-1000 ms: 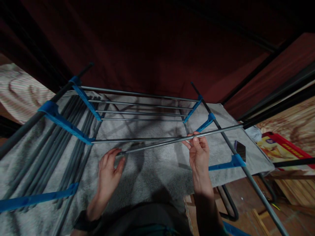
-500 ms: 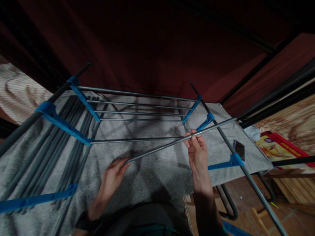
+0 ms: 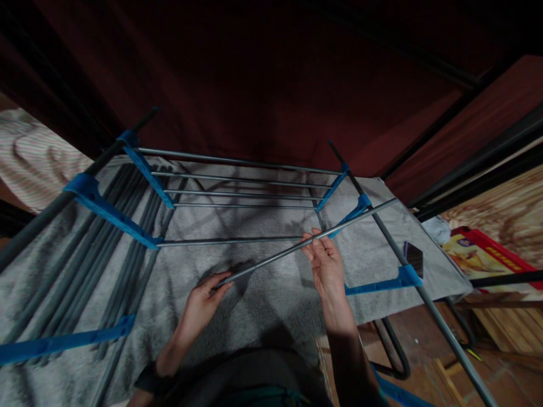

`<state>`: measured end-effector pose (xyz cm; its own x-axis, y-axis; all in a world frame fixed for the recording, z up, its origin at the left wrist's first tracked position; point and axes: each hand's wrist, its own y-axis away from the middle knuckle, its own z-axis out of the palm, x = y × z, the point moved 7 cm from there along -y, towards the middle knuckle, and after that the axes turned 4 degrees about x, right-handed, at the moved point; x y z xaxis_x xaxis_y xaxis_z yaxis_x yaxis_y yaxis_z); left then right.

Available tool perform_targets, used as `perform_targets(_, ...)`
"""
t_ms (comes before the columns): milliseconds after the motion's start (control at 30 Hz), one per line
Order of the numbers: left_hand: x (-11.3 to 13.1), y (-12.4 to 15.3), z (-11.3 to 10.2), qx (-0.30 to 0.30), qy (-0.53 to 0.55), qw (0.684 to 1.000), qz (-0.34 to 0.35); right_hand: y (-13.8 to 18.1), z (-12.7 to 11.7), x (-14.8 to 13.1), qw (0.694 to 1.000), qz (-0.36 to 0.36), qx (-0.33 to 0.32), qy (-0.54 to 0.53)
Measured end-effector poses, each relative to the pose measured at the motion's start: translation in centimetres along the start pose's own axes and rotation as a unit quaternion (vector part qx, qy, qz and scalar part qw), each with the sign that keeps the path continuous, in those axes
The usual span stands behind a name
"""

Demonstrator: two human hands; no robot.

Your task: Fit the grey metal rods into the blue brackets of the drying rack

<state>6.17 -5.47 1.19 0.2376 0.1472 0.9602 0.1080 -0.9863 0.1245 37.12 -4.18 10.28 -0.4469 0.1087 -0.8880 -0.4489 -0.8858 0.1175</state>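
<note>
Grey plush cloth (image 3: pixel 271 302) covers the table (image 3: pixel 445 285) below a dark red backdrop (image 3: pixel 254 107). The fingers of my left hand (image 3: pixel 203 301) pinch the near end of a slim grey metal rod (image 3: pixel 275 257); those of my right hand (image 3: pixel 327 265) grasp it farther along. The rod slants across the table's middle toward the right edge, crossing a thicker grey side tube (image 3: pixel 391 237), contact unclear. Move both hands together for an even swing. My left fingers hide the near tip; my right hand hides a thin grey crossbar's (image 3: pixel 233 242) right end.
</note>
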Motion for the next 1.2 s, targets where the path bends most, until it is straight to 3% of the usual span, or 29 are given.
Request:
perform_targets(467,0.2,0.9,2.5,-0.047,0.011,0.999,-0.009,0.0,0.2,-0.1,1.000,-0.012,0.003,-0.001)
perform_targets(700,0.8,1.6,3.3,-0.077,-0.009,0.997,0.015,0.7,1.5,0.7,0.999,0.023,-0.030,-0.001)
perform_targets(933,1.8,2.1,4.2,-0.102,0.030,0.994,-0.026,1.6,2.2,1.8,0.999,0.037,-0.025,-0.003)
perform_targets(1200,2.3,2.7,6.0,-0.136,0.056,0.989,-0.021,2.6,3.9,3.0,0.997,0.032,-0.029,-0.065)
